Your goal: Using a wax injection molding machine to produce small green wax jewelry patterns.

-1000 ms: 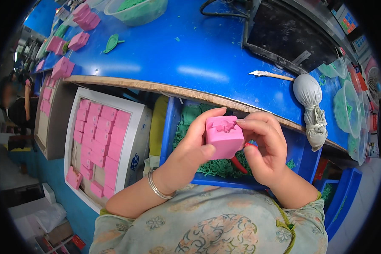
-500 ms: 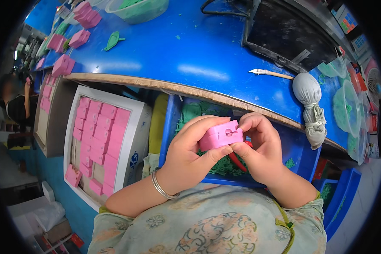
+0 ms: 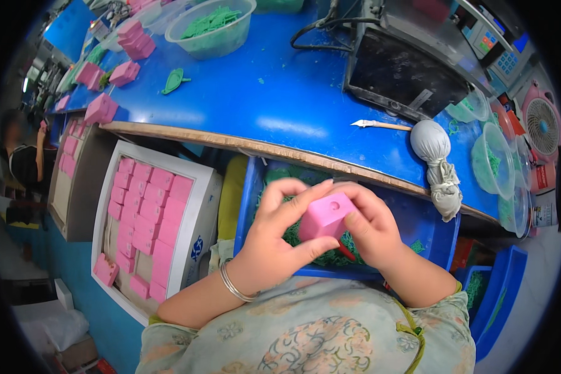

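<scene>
A pink rubber mould block (image 3: 321, 219) with a round hole in one end is held above a blue drawer. My left hand (image 3: 273, 232) is closed around its left side, thumb along the near lower edge. Thumb and fingers of my right hand (image 3: 375, 229) grip the right end beside the hole. Below my hands, the blue drawer (image 3: 245, 209) holds many small green wax pieces (image 3: 417, 247). Part of a red tool handle (image 3: 346, 252) shows under the block; the rest is hidden.
A white box (image 3: 190, 240) of pink blocks stands left. On the blue bench (image 3: 230, 93) are a tied cloth pouch (image 3: 430, 142), a wooden-handled blade (image 3: 389, 125), a green leaf-shaped piece (image 3: 175, 81), plastic bowls (image 3: 212, 40) and a dark machine (image 3: 399, 75). A person (image 3: 28, 156) sits far left.
My hands have turned the block, so its holed end faces more upward and its other side shows. The view has shifted, showing more of the bench's far side.
</scene>
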`<state>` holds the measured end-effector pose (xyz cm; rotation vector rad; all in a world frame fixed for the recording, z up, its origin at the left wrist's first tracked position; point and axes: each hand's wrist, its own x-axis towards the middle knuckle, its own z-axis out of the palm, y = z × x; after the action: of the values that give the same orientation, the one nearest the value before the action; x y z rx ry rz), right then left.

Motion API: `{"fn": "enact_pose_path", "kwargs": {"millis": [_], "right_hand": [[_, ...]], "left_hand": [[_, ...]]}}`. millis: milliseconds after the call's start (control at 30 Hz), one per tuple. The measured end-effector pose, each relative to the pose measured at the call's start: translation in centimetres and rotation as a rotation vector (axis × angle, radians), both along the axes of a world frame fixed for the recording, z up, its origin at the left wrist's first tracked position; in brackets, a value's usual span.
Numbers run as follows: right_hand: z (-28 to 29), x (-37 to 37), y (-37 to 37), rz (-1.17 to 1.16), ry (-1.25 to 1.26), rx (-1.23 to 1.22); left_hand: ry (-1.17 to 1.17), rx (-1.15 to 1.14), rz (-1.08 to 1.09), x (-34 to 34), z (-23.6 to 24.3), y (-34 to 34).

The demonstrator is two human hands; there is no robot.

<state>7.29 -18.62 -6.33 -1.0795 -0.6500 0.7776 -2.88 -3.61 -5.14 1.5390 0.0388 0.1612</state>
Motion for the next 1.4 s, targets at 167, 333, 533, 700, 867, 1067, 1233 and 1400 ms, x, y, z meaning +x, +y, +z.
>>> {"fn": "enact_pose_path", "kwargs": {"millis": [167,333,533,700,867,1067,1233,1400], "right_hand": [[-0.2,0.1,0.3,0.272,0.986,0.071],[-0.3,-0.6,0.9,0.538,1.078,0.318],[0.4,-0.6,0.7,0.53,0.872,0.352],[1.4,-2.1,0.3,0.45,0.762,0.272],[2.6,-2.3,-1.6,0.208,0.295,0.056],[3.7,-4.6,-2.5,0.048,-0.265,0.025],[4.0,-1.7,-2.4,0.245,-0.389,-0.067],[10.6,7.3,-1.4,-0.309,0.301,0.018]], "left_hand": [[-0.213,0.933,-0.043,0.2,2.0,-1.7],[-0.287,0.942,0.001,0.4,2.9,-1.9],[-0.331,1.02,0.041,-0.8,4.1,-3.1],[-0.461,0.912,0.096,-1.8,3.5,-3.2],[-0.47,1.359,0.342,-2.9,2.8,-2.5],[-0.77,1.015,0.552,-2.6,0.5,-2.6],[-0.723,1.439,0.525,-2.3,1.3,-1.2],[-0.109,-0.264,0.185,-2.8,3.0,0.5]]}}
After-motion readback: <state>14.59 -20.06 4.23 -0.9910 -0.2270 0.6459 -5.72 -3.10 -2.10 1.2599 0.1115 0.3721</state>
